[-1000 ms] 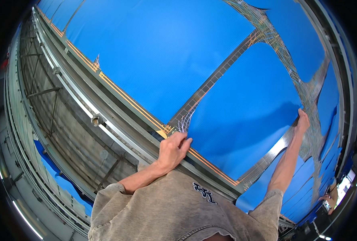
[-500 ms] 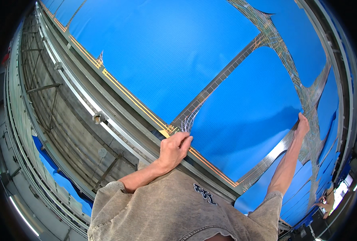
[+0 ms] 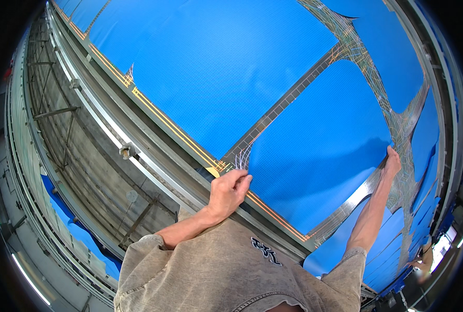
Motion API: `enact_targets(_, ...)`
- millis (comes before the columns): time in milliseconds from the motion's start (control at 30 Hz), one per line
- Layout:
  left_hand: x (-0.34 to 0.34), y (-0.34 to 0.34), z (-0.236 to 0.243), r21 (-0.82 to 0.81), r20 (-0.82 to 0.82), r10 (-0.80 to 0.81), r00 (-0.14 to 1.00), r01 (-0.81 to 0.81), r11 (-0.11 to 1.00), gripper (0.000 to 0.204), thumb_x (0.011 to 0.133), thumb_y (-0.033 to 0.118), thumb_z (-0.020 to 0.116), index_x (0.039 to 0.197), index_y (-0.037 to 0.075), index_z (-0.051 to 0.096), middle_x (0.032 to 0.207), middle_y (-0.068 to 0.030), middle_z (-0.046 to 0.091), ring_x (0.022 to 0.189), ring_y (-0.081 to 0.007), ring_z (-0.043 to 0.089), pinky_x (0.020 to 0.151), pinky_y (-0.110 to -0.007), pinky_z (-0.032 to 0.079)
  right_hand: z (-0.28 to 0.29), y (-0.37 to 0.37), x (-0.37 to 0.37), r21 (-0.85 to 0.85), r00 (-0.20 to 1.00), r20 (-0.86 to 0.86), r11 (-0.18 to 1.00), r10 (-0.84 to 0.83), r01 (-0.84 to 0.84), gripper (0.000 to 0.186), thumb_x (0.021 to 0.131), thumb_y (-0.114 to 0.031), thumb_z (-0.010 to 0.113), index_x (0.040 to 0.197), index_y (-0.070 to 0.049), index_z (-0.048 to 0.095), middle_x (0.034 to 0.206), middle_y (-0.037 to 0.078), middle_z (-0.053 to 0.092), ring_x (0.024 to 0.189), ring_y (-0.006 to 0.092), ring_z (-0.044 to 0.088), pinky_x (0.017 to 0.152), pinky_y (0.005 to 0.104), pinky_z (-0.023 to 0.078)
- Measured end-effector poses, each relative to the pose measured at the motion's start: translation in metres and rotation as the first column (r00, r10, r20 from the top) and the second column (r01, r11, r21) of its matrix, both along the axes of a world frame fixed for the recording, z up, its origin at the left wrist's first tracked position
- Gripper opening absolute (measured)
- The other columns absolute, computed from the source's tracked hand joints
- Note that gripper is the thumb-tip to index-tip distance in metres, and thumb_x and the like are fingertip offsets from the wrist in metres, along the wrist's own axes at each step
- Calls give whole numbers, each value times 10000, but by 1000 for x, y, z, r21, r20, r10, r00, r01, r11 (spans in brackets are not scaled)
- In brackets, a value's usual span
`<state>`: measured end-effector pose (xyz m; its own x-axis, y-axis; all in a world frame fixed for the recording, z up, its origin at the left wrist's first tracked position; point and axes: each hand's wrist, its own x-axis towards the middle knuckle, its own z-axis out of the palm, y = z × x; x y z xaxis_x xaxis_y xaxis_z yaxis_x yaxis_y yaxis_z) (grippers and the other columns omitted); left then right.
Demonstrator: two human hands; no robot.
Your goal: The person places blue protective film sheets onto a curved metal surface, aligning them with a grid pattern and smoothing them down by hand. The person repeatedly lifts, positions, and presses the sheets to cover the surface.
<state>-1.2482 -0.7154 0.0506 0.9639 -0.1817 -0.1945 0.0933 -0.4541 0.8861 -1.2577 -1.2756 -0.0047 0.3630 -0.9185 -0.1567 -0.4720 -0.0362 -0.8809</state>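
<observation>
A large blue sheet piece [image 3: 314, 125] with rounded corners lies over a dark surface marked with many thin coloured lines [image 3: 364, 52]. My left hand [image 3: 229, 192], low in the middle, is closed, with thumb and forefinger pinched at the piece's near left corner. On the right, my arm is stretched out and my right hand [image 3: 393, 162] grips the piece's far right corner between its fingers. Between my hands the near right edge lifts off the surface, and a shiny strip of the dark base [image 3: 364, 193] shows beside it. Shadow falls across the blue near my right hand.
Another wide blue sheet [image 3: 205, 62] lies beyond a dark strip. More blue pieces [image 3: 380, 234] sit at lower right. Metal rails [image 3: 101, 122] run along the table's left side, above a grey trough. Another person's hand [image 3: 425, 260] shows at the lower right rim.
My left hand has shifted very slightly to the right, keeping its pinch. My right hand stays in place. The other person's hand at the lower right has moved.
</observation>
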Motion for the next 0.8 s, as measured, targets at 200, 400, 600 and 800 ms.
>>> enact_targets(200,13,10,13,-204,-594,91,799,-260,944,170,887,102,613,910,-65,635,673,-51,642,559,-80,603,492,-212,503,0,0,0,14,1000,6,1000,-15,15,154,790,-53,711,887,62,676,857,111,677,763,181,631,696,292,506)
enact_targets(400,10,5,13,-173,-746,95,659,-330,928,187,891,129,618,919,-55,633,709,-79,661,585,-116,646,483,-224,518,-2,-7,-1,7,1000,-18,1000,-10,11,153,799,-49,697,901,63,678,874,115,676,782,189,631,711,305,512)
enact_targets(600,8,4,10,-97,-768,144,624,-337,937,203,883,161,649,864,-40,624,717,-102,666,588,-129,657,469,-230,521,-5,-9,-2,50,1000,8,999,18,-18,158,803,-48,692,915,63,674,874,120,676,776,190,634,712,304,517)
enact_targets(800,8,4,11,-72,-734,156,661,-304,950,213,879,179,651,834,-29,630,663,-69,661,501,-87,609,420,-205,467,-13,-27,-7,101,999,22,995,24,-26,166,802,-54,703,914,64,669,880,126,679,774,194,640,700,303,522)
